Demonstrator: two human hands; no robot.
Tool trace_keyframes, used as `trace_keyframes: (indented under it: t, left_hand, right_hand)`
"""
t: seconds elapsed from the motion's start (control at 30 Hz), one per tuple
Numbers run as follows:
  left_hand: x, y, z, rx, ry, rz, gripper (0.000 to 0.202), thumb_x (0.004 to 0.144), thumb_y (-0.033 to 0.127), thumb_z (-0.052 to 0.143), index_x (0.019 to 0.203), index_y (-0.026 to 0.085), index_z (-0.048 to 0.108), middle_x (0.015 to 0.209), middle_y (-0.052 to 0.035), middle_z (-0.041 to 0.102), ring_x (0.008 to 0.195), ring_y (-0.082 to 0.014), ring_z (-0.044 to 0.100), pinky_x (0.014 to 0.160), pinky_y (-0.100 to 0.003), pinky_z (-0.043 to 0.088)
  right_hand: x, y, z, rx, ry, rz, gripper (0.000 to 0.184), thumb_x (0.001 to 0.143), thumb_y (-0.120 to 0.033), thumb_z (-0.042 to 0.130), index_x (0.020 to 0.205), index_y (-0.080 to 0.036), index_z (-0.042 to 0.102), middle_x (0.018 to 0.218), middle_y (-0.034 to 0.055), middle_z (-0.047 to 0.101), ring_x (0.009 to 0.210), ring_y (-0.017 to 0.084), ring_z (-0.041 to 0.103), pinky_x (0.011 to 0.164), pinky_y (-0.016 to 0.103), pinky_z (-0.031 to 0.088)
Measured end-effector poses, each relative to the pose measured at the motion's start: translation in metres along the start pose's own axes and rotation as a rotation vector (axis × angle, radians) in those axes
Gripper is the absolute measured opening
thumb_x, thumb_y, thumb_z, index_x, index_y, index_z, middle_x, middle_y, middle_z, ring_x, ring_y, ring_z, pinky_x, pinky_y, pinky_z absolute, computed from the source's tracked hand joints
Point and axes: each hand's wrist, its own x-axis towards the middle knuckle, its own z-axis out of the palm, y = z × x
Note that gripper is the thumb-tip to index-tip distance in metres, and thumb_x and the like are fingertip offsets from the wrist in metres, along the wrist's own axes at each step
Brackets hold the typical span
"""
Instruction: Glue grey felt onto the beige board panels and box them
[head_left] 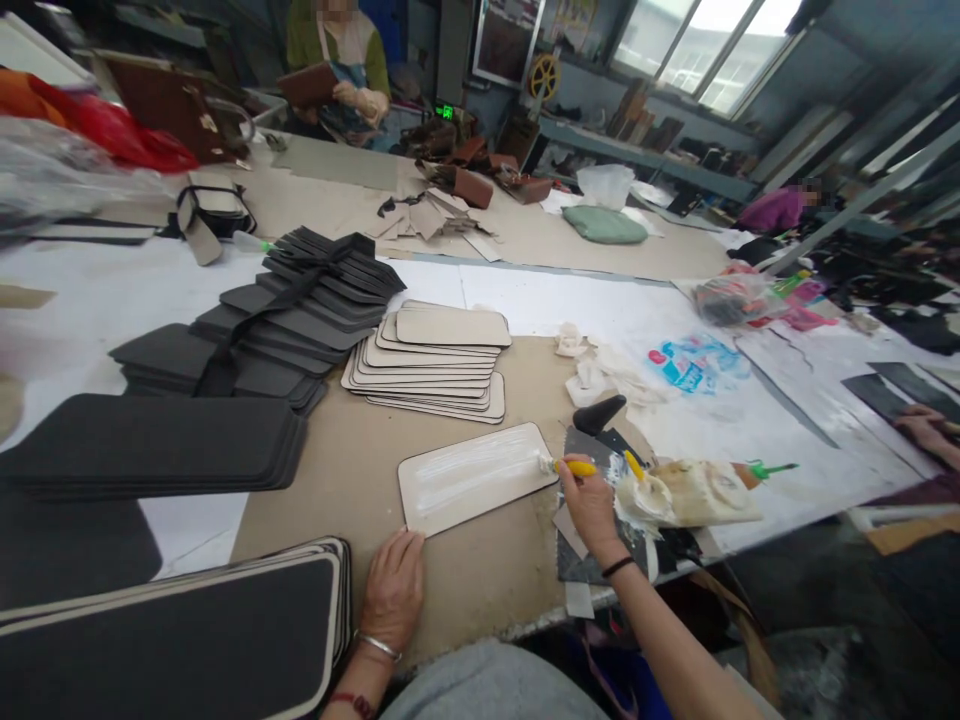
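A cream rounded-corner panel (476, 478) with a dark edge lies in front of me, streaked with wet white glue. My right hand (590, 508) grips a yellow-handled brush (577, 467); its white-coated bristles touch the panel's right end. My left hand (394, 583) rests fairly flat, fingertips at the panel's lower left corner. Beside my right hand, a glue-caked container (646, 497) lies with a second yellow handle (634, 464) sticking out. A stack of similar cream panels (439, 360) sits just beyond the panel.
Dark grey panels (150, 445) are piled at left, and dark panels with cream borders (180, 630) lie near my left arm. A black tool-like piece (598, 414) and crumpled scraps (600, 375) lie to the right. Across the table a person (341, 80) holds a brown item; another person's hand (926, 425) is at right.
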Motion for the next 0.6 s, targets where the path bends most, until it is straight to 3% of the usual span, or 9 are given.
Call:
trace_keyframes:
  t: [0.17, 0.4, 0.5, 0.6]
  left_hand:
    - [-0.002, 0.001, -0.003, -0.019, -0.004, -0.02, 0.028, 0.077, 0.005, 0.042, 0.098, 0.015, 0.057, 0.095, -0.0074, 0.062, 0.096, -0.0188, 0.055, 0.081, -0.033, 0.048]
    - [0.001, 0.004, -0.008, 0.017, -0.045, -0.041, 0.027, 0.076, 0.004, 0.041, 0.094, 0.014, 0.059, 0.094, -0.0104, 0.06, 0.092, -0.0196, 0.054, 0.078, -0.033, 0.049]
    - [0.002, 0.002, -0.007, 0.021, -0.038, -0.004, 0.024, 0.078, 0.005, 0.041, 0.093, 0.014, 0.059, 0.09, -0.0094, 0.061, 0.089, -0.0194, 0.054, 0.075, -0.032, 0.049]
    - [0.003, 0.0, -0.006, 0.024, -0.026, 0.016, 0.024, 0.078, 0.006, 0.042, 0.092, 0.015, 0.058, 0.089, -0.0085, 0.061, 0.088, -0.0194, 0.054, 0.076, -0.033, 0.048]
  right_hand:
    - [-0.031, -0.036, 0.018, 0.203, -0.105, 0.037, 0.03, 0.077, -0.046, 0.049, 0.077, -0.017, 0.058, 0.071, 0.0037, 0.06, 0.063, 0.016, 0.054, 0.062, 0.028, 0.042]
    - [-0.079, -0.092, 0.069, 0.672, -0.3, 0.215, 0.025, 0.074, -0.043, 0.055, 0.077, -0.018, 0.056, 0.071, 0.0028, 0.058, 0.063, 0.015, 0.054, 0.059, 0.027, 0.046]
    - [-0.079, -0.088, 0.076, 0.668, -0.311, 0.21, 0.025, 0.073, -0.043, 0.055, 0.075, -0.018, 0.056, 0.069, 0.0019, 0.057, 0.061, 0.014, 0.053, 0.058, 0.027, 0.045]
    - [-0.059, -0.056, 0.057, 0.499, -0.22, 0.185, 0.028, 0.073, -0.045, 0.054, 0.075, -0.017, 0.057, 0.07, 0.0031, 0.059, 0.065, 0.016, 0.055, 0.062, 0.028, 0.044]
